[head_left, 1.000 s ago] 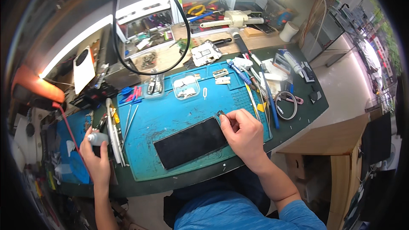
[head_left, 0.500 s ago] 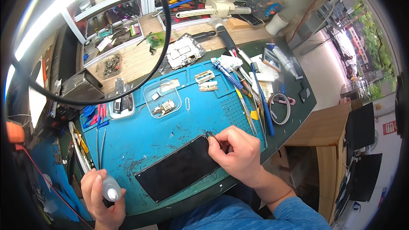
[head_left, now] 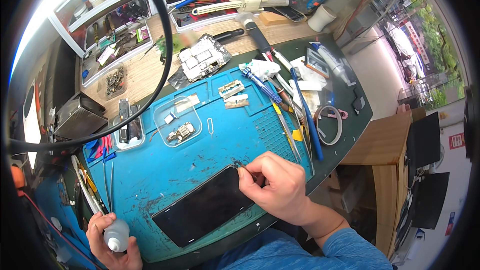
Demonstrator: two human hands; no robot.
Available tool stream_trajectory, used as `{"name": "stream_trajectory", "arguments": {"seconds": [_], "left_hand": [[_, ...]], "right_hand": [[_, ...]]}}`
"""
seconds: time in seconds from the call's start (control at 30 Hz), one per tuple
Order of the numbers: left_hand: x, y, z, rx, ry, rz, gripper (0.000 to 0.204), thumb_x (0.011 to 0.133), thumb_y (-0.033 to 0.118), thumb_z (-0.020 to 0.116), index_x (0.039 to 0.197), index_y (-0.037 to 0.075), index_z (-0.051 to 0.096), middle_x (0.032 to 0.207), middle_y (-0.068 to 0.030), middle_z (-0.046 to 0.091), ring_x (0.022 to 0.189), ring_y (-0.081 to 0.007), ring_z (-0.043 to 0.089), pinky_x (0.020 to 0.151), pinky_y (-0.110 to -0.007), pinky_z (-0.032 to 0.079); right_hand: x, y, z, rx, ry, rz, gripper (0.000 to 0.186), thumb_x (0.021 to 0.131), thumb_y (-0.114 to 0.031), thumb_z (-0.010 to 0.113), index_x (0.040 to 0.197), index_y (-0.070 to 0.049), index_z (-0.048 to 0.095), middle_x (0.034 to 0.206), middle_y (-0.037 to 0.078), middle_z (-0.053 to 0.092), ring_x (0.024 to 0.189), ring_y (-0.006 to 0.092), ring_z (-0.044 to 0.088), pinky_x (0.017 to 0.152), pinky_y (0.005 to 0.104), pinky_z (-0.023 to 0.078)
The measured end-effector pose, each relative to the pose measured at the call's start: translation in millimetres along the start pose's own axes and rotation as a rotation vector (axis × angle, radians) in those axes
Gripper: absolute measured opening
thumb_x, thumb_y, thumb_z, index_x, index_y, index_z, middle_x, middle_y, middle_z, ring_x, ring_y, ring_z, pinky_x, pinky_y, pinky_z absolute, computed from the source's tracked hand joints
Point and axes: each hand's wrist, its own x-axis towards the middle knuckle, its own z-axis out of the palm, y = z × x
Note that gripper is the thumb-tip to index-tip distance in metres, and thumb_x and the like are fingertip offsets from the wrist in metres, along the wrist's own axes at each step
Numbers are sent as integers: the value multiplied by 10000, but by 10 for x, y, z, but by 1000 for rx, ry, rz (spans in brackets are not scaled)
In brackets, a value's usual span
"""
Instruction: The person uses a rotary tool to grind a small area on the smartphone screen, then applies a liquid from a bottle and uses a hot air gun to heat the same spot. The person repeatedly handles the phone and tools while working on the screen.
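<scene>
A black phone screen (head_left: 202, 207) lies at a slant on the blue work mat (head_left: 150, 180), near its front edge. My right hand (head_left: 275, 186) is closed in a pinch at the screen's far right corner. A small dark scrap shows beside the fingertips; what they grip is hidden. At the lower left, my left hand (head_left: 100, 240) is wrapped round a translucent squeeze bottle (head_left: 117, 234). The bottle's white nozzle points toward me, apart from the screen. Metal tweezers (head_left: 108, 182) lie on the mat just beyond the left hand.
Two clear trays of small parts (head_left: 177, 120) stand on the mat's far left. Razor blades (head_left: 231, 89), a blue brush (head_left: 310, 115) and a tape roll (head_left: 330, 126) lie farther back. A circuit board (head_left: 202, 57) rests behind the mat. A black cable (head_left: 165, 50) loops across the view.
The view has shifted a little. My left hand and the bottle sit slightly lower and farther left in the picture. My right hand keeps its pinch at the screen's corner.
</scene>
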Motion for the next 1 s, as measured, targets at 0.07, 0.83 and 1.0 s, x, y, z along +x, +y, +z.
{"name": "stream_trajectory", "arguments": {"seconds": [0.07,0.83,1.0], "left_hand": [[-17,-7,1,-14,5,-27,808,1018,241,742,1622,-59,297,1345,-200,591,1223,-325,608,1214,-559,361],[902,742,399,156,-310,318,648,727,-15,857,1342,0,650,1193,-203,677,1021,-379,669,867,-474,547],[1223,709,798,136,-366,397,559,787,127,876,1319,72,709,1228,-132,681,1074,-306,675,908,-415,558]], "right_hand": [[1,0,-4,-5,1,-4,208,819,15,847,781,-30,647,716,52,664,524,117,620,473,269,468],[4,-9,11,-35,-3,-33,219,834,-47,847,801,-65,631,696,51,624,551,223,632,502,346,485],[-4,8,12,-34,-2,-15,211,833,-52,849,808,-66,640,699,50,624,552,227,632,504,347,488]]}}
